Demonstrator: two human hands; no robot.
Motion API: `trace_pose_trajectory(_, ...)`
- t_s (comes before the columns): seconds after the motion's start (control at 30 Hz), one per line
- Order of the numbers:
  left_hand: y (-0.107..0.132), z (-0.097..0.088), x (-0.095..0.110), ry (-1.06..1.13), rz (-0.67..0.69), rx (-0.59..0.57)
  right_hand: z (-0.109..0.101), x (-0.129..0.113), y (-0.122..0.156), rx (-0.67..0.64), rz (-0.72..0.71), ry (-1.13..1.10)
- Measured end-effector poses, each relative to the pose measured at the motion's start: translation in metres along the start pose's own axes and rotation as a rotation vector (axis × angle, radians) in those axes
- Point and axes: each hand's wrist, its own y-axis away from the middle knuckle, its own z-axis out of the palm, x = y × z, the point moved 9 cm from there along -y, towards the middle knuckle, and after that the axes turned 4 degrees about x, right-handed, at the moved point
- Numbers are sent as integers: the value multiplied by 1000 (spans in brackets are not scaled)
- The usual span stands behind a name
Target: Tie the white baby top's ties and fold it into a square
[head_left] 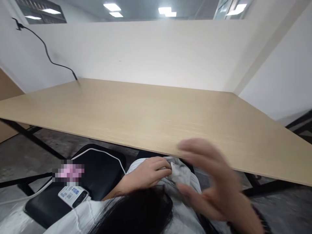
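Observation:
My left hand (pixel 152 171) rests on my lap just below the table's front edge. Its fingers are curled down against a crumpled light grey-white cloth (pixel 180 172), and what lies under the fingertips is hidden. My right hand (pixel 216 182) is raised near the front edge of the table, smeared by motion. Its thumb and fingers are spread apart, and nothing shows between them.
A wide wooden table (pixel 136 110) stands before me against a white partition (pixel 156 52). A black flexible arm (pixel 46 48) rises at the back left. On a black stool (pixel 102 172) at my left lie a white device (pixel 73 195), a white cable (pixel 104 151) and a blurred-out pink object (pixel 70 171).

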Motion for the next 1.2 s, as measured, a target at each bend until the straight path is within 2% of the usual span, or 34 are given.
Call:
trace_pose_trajectory(0.13, 7, -38, 18, -36, 121, 323, 51, -18, 5, -32, -23, -20)
trace_pose_trajectory(0.23, 12, -56, 28, -89, 130, 450, 72, -9, 16, 21, 78, -56)
trace_pose_trajectory(0.3, 10, -59, 25, -87, 66, 422, 76, 2, 24, -12, 155, -86)
trace_pose_trajectory(0.33, 8, -58, 22, -72, 31, 369, 77, 7, 28, -53, 187, -98)
trace_pose_trajectory(0.5, -2, -24, 8, 41, 2, -49, 77, 30, 43, -186, 393, -194)
trace_pose_trajectory(0.57, 0, -15, 3, 55, -16, -131, 77, 36, 47, -201, 471, -245)
trace_pose_trajectory(0.63, 1, -17, -6, 65, -76, -119, 74, 40, 48, -201, 512, -277)
trace_pose_trajectory(0.73, 5, -31, -16, 96, -161, -33, 64, 42, 49, -195, 532, -320)
trace_pose_trajectory(0.83, 7, -46, -15, 145, -154, 66, 54, 40, 48, -197, 519, -420)
trace_pose_trajectory(0.9, 7, -56, -9, 142, -117, 198, 49, 38, 47, -178, 514, -507)
trace_pose_trajectory(1.0, 12, -70, 4, 41, -63, 507, 45, 40, 45, -112, 569, -591)
trace_pose_trajectory(1.03, 13, -70, 12, 15, -20, 564, 46, 42, 45, -86, 601, -608)
trace_pose_trajectory(1.07, 12, -66, 20, 9, 45, 565, 49, 44, 45, -68, 642, -633)
trace_pose_trajectory(1.1, 9, -58, 29, 23, 119, 514, 54, 47, 46, -61, 685, -670)
trace_pose_trajectory(1.17, 2, -38, 41, 79, 211, 338, 66, 50, 48, -66, 765, -764)
trace_pose_trajectory(1.2, -1, -30, 41, 102, 203, 264, 72, 52, 49, -63, 793, -802)
